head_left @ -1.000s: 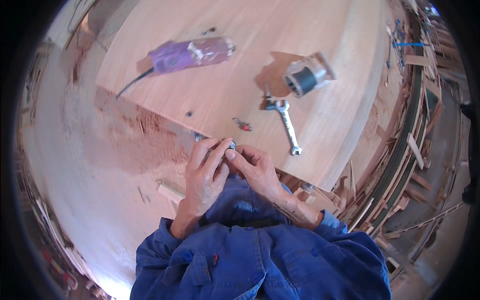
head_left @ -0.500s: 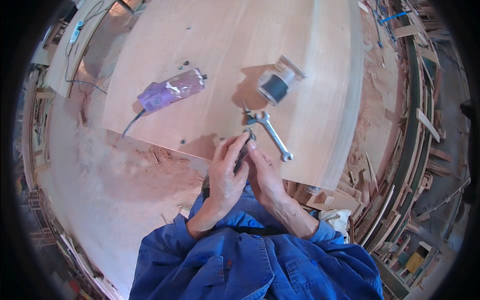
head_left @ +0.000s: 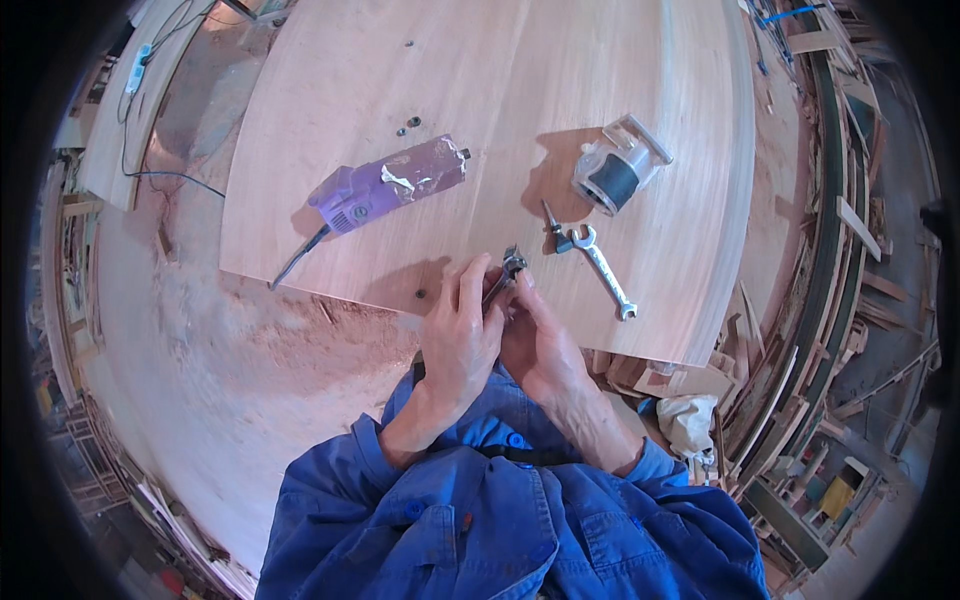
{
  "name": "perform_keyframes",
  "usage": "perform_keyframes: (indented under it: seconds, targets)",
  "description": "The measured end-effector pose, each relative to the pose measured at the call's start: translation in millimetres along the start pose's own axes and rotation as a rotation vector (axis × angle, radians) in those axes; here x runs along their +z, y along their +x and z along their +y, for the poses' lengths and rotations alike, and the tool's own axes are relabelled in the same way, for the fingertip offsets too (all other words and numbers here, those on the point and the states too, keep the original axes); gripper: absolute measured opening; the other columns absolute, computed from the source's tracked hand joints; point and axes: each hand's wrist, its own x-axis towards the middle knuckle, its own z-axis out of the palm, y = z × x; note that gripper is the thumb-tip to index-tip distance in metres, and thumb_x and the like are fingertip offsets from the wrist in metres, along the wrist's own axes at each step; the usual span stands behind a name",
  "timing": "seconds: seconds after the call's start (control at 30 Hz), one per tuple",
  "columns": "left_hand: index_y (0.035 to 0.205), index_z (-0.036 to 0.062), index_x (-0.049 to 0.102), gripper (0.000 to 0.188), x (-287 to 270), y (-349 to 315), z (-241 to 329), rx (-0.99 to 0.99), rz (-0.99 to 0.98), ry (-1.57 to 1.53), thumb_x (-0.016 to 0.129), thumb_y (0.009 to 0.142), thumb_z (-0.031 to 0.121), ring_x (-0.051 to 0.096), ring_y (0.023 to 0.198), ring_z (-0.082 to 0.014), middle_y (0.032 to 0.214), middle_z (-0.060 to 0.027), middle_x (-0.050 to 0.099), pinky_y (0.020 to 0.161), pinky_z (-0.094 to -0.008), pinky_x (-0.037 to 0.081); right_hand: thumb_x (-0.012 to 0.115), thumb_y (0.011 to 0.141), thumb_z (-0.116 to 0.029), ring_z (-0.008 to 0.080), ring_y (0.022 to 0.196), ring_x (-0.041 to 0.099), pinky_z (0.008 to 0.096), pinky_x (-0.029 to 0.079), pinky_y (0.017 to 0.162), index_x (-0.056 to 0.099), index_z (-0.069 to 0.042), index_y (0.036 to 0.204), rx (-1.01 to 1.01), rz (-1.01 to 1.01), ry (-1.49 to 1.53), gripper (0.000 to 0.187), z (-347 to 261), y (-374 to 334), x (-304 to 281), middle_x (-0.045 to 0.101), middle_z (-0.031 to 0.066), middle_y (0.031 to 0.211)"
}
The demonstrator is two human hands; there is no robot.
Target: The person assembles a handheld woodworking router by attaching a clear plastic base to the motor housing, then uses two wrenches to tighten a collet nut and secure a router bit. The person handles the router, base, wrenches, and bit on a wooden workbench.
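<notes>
In front of my body, my left hand (head_left: pixel 462 335) and my right hand (head_left: pixel 545 350) come together with bent fingers around a small metal tool (head_left: pixel 513 264). Its shiny head sticks out above the fingertips; the rest is mostly hidden, so I cannot tell its exact kind. Just right of my fingertips lie an open-ended wrench (head_left: pixel 605 272) and a small dark piece with a thin pointed shank (head_left: pixel 558 235). Beyond them is a clear plastic router base (head_left: pixel 622 170) with a dark band. To the left rests a purple power tool body (head_left: pixel 395 187) with its cord trailing toward the near edge.
A large pale wooden board (head_left: pixel 480 90) lies beneath the tools, with a few small dark nuts (head_left: pixel 414 122) on it. Sawdust (head_left: pixel 340 345) covers the floor. Stacked wood strips (head_left: pixel 800 330) line the right, beside a white bag (head_left: pixel 688 425). A power strip (head_left: pixel 140 68) lies at far left.
My view has shifted, so the board and its tools sit farther right in the picture. More of the held tool's metal head shows above my fingers. Both hands still grip it.
</notes>
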Motion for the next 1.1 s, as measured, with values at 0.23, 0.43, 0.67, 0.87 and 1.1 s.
perform_keyframes:
  seconds: [0.23,0.43,0.67,0.87,1.1]
  targets:
    - [0.134,0.0016,0.055,0.049,-17.2,8.6,3.5,0.048,-0.167,0.139,0.068,0.087,0.003,0.069,0.085,-0.0315,0.099,-0.0153,0.067,0.068,-0.0389,0.056,0.054,0.105,-0.039,0.0084,0.09,0.056,0.0266,0.043,0.086,0.069,-0.006,0.107,-0.186,0.096,-0.228,0.036,8.7,4.4,-15.9,0.064,-0.0024,0.091]
    - [0.118,0.0022,0.066,0.031,-11.2,19.9,2.7,0.23,-0.135,0.27,0.069,0.088,0.01,0.065,0.063,-0.0269,0.076,-0.0074,0.061,0.055,-0.038,0.051,0.051,0.105,-0.042,0.0077,0.085,0.055,0.0266,0.044,0.083,0.07,-0.005,0.097,-0.209,0.094,-0.397,0.043,-7.7,4.2,-10.7,0.063,-0.0016,0.088]
    - [0.099,0.0021,0.066,0.01,1.4,40.2,10.5,-0.122,-0.194,-0.229,0.067,0.09,0.005,0.068,0.067,-0.0262,0.079,-0.0131,0.068,0.059,-0.0343,0.052,0.05,0.105,-0.044,0.0133,0.093,0.062,0.0326,0.05,0.091,0.069,-0.001,0.108,-0.112,0.056,-0.526,0.046,-38.2,4.6,-22.3,0.068,0.0045,0.097]
    - [0.099,-0.0005,0.064,0.008,9.2,53.1,15.3,-0.357,-0.38,-0.354,0.066,0.092,0.004,0.066,0.065,-0.0196,0.078,-0.0136,0.069,0.062,-0.0306,0.051,0.066,0.098,-0.021,0.015,0.08,0.065,0.0286,0.054,0.066,0.067,0.002,0.11,-0.479,0.172,-1.164,0.026,-80.7,-17.7,-27.5,0.067,0.0102,0.093]
    - [0.101,-0.0023,0.063,0.011,23.9,60.9,29.5,-0.444,-0.38,-0.505,0.064,0.096,0.007,0.058,0.065,-0.0105,0.074,-0.0106,0.064,0.06,-0.0304,0.048,0.072,0.086,0.004,0.022,0.083,0.067,0.0312,0.055,0.069,0.07,0.0,0.11,-0.875,-0.04,-1.368,0.024,-105.5,16.7,-31.0,0.066,0.0121,0.097]
